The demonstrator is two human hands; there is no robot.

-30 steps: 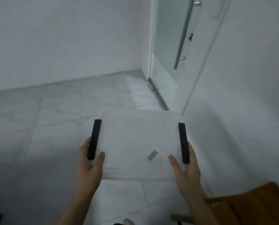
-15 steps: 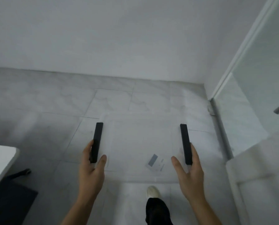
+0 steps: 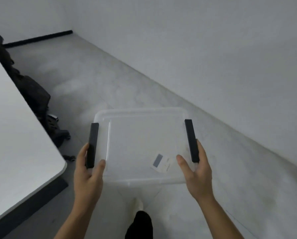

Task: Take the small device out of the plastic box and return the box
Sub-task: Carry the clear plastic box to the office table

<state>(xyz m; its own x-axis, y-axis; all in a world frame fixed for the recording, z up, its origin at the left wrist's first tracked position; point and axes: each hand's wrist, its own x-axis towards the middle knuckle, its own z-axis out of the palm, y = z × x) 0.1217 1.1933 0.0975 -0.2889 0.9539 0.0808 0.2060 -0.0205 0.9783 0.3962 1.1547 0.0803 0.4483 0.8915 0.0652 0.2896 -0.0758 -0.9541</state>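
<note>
I carry a clear plastic box (image 3: pixel 140 135) with its lid on, held level in front of me above the floor. A black clip handle sits on each short side. My left hand (image 3: pixel 88 173) grips the left handle (image 3: pixel 92 144), thumb on the lid. My right hand (image 3: pixel 196 171) grips the right handle (image 3: pixel 191 140) the same way. A white label with a grey patch (image 3: pixel 159 163) shows near the box's front right. No small device is visible through the lid.
A white table (image 3: pixel 15 144) runs along the left, its rounded corner close to my left hand. Dark chairs (image 3: pixel 35 99) stand behind its edge. A white wall (image 3: pixel 213 49) runs along the right. Grey tiled floor (image 3: pixel 92 75) stretches ahead. My foot (image 3: pixel 139 204) shows below the box.
The view has swung left, away from the glass door, and now faces the table and chairs. Both hands keep the same grip on the box handles.
</note>
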